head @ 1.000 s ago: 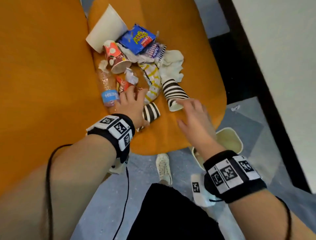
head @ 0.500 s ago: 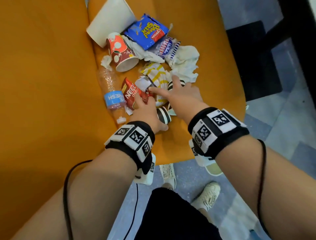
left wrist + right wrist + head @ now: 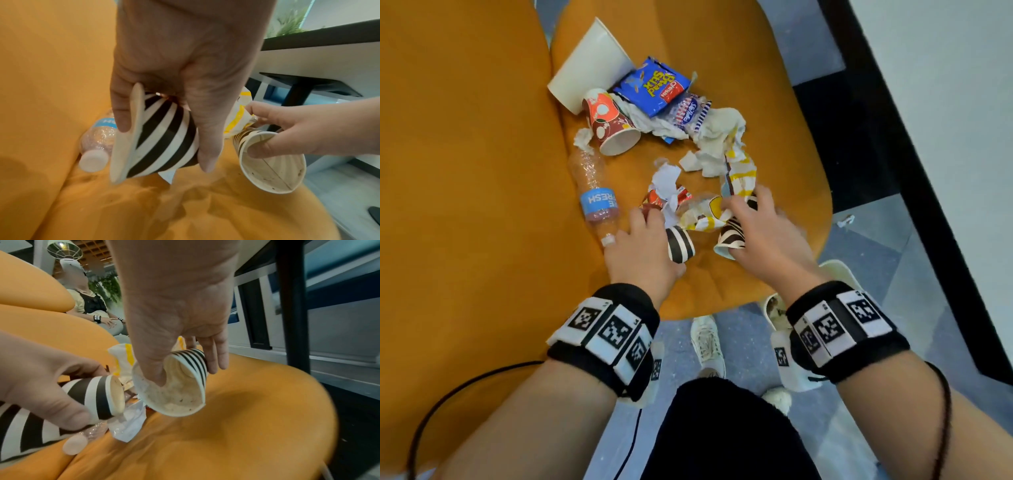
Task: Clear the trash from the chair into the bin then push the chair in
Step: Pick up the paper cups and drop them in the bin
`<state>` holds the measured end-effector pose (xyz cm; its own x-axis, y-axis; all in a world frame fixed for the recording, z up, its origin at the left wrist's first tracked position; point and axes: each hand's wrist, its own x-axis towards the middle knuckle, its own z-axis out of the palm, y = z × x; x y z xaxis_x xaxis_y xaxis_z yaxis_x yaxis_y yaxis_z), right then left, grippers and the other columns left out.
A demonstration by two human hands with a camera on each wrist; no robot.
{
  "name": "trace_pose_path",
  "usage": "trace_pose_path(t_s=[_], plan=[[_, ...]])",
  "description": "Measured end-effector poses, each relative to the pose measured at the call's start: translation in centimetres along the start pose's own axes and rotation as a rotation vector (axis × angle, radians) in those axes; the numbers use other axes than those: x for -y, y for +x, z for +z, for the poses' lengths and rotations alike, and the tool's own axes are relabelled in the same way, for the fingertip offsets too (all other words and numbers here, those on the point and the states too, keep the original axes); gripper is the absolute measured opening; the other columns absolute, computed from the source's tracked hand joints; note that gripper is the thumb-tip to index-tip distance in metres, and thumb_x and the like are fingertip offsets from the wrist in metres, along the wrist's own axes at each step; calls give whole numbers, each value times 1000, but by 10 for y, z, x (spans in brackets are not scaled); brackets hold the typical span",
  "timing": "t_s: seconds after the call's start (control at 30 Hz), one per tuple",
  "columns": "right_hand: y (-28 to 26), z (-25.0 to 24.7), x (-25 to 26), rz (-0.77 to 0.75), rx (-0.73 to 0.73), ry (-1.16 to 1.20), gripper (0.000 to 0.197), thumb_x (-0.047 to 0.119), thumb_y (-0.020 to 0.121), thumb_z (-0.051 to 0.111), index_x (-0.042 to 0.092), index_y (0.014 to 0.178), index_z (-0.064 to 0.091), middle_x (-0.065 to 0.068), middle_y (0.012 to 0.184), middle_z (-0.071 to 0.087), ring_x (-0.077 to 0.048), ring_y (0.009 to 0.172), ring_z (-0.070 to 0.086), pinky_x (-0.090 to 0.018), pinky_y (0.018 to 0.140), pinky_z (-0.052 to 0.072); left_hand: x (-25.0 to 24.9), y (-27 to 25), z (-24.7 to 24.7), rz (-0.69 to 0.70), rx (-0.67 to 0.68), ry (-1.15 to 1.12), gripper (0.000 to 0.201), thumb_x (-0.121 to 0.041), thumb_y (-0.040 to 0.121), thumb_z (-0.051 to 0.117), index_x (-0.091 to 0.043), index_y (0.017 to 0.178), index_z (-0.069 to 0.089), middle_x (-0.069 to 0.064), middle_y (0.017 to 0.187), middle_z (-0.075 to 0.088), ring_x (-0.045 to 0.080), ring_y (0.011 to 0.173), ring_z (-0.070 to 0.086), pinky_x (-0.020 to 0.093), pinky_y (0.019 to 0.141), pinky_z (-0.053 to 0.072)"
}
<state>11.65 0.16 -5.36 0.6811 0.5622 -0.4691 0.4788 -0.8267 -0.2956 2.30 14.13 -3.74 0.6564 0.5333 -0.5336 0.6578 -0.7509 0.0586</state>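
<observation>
Trash lies piled on the orange chair seat (image 3: 774, 102). My left hand (image 3: 647, 236) grips a flattened black-and-white striped cup (image 3: 164, 142) together with a flat wooden stick (image 3: 127, 138). My right hand (image 3: 756, 233) holds a second striped cup (image 3: 185, 386), thumb inside its rim, with a yellow-and-white wrapper (image 3: 739, 171) trailing from the fingers. Both cups are near the seat's front edge. A cream bin (image 3: 840, 270) shows on the floor just past my right wrist, mostly hidden.
Still on the seat are a clear bottle (image 3: 595, 195), a red cup (image 3: 613, 123), a white cup (image 3: 589, 68), a blue snack bag (image 3: 654, 85), crumpled tissue (image 3: 722, 130) and a red wrapper (image 3: 654, 198). A white table (image 3: 945, 102) stands right, another orange chair (image 3: 448, 171) left.
Both hands reached into the pile and closed, each on a striped cup, and have drawn back toward the seat's front edge. The yellow wrapper was dragged along with the right hand.
</observation>
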Motion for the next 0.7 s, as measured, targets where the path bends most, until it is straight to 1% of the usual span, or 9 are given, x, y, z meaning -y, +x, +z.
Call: trace_pose_path(t_s=[0.1, 0.2, 0.33, 0.43, 0.47, 0.5, 0.57, 0.63, 0.7], plan=[[-32, 7, -12, 48, -53, 119, 63, 37, 78, 71, 43, 125, 29, -6, 144, 24, -37, 111, 50, -48, 87, 46, -13, -27, 3, 37, -59, 46, 73, -42, 67, 79, -20, 126, 42, 7, 129, 43, 38, 107, 54, 40, 77, 47], [-67, 15, -27, 68, -125, 182, 64, 46, 75, 72, 42, 124, 30, -6, 138, 30, -35, 110, 52, -47, 84, 48, -28, -56, 11, 70, -116, 12, 71, -42, 70, 77, -21, 128, 41, 6, 132, 42, 39, 105, 54, 40, 73, 47], [-119, 26, -63, 89, -198, 301, 63, 48, 74, 71, 37, 123, 34, -9, 136, 32, -40, 109, 52, -50, 83, 51, -59, -95, 35, 130, -180, -65, 67, -43, 71, 74, -21, 127, 44, 8, 128, 45, 39, 106, 54, 41, 74, 45], [-163, 42, -109, 183, -269, 345, 63, 47, 74, 71, 35, 124, 35, -8, 135, 33, -37, 102, 56, -44, 72, 52, -97, -131, 61, 227, -231, -26, 65, -53, 70, 70, -22, 123, 48, 7, 123, 52, 36, 109, 52, 45, 83, 42], [-176, 49, -127, 226, -296, 357, 63, 46, 73, 72, 35, 123, 36, -8, 134, 33, -36, 101, 57, -43, 71, 54, -111, -142, 70, 269, -249, -7, 65, -57, 70, 68, -22, 121, 49, 6, 121, 55, 34, 108, 52, 44, 85, 41], [-187, 57, -145, 282, -314, 380, 63, 43, 72, 73, 36, 122, 36, -7, 134, 33, -36, 102, 57, -46, 73, 54, -124, -153, 79, 314, -256, 2, 65, -60, 70, 66, -23, 121, 50, 5, 119, 57, 32, 107, 52, 43, 86, 39], [-207, 77, -181, 410, -320, 447, 64, 42, 70, 75, 38, 119, 35, -5, 134, 32, -36, 102, 57, -51, 77, 54, -148, -166, 100, 400, -220, -18, 66, -63, 70, 64, -23, 122, 50, 4, 117, 58, 30, 107, 52, 42, 86, 40], [-220, 100, -212, 512, -314, 484, 64, 45, 69, 76, 39, 117, 34, -4, 132, 32, -37, 97, 58, -51, 76, 55, -169, -165, 126, 456, -113, -79, 68, -61, 71, 65, -22, 125, 49, 5, 122, 56, 29, 112, 50, 43, 92, 44], [-223, 126, -235, 564, -283, 504, 63, 46, 70, 75, 38, 117, 33, -4, 132, 32, -38, 96, 58, -51, 75, 55, -189, -152, 155, 459, 12, -152, 68, -57, 72, 68, -23, 127, 49, 4, 128, 53, 28, 118, 50, 44, 95, 46]])
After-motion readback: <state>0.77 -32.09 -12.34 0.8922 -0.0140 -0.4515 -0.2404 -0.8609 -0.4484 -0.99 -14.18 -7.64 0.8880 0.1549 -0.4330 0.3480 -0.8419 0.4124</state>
